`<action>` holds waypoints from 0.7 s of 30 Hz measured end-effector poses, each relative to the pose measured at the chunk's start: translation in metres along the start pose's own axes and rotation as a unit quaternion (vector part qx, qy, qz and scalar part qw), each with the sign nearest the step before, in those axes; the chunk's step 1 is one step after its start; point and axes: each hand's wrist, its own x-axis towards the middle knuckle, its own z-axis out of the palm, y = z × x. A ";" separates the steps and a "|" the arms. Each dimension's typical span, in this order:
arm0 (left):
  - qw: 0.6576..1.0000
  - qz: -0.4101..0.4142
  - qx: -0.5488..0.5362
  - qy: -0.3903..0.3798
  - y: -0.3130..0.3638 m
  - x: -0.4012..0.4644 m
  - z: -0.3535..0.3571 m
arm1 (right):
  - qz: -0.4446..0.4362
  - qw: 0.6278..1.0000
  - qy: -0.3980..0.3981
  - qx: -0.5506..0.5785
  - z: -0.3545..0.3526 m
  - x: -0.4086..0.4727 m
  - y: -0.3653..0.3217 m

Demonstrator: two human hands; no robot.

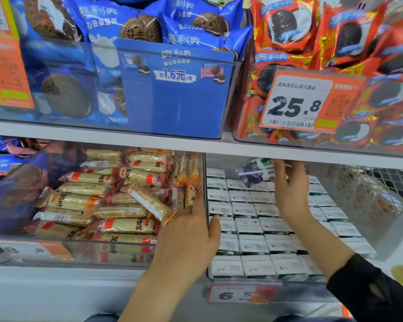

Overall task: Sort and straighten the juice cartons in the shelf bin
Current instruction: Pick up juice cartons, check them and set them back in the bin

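Right hand (289, 189) pinches one blueberry juice carton (254, 174), tilted, above the bin's (209, 278) back rows. Left hand (191, 238) grips the bin's left wall, thumb inside. Carton likely light, stiff, slick-sided; best held across flat faces.

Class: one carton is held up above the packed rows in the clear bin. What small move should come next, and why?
Probably lower the blueberry carton that the right hand holds, upright, into the back row. It is tilted above the cartons standing in rows, while the left hand grips the bin wall.
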 end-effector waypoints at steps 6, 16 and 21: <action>0.997 -0.012 -0.027 0.067 0.008 -0.003 -0.009 | 0.071 0.991 -0.056 0.097 -0.051 -0.030 -0.017; 0.943 0.096 -0.315 0.040 0.075 -0.030 0.015 | 0.127 0.958 -0.123 0.224 -0.082 -0.079 -0.032; 0.857 -0.001 -0.510 -0.070 0.082 -0.027 0.022 | 0.149 0.943 -0.121 0.271 -0.086 -0.082 -0.038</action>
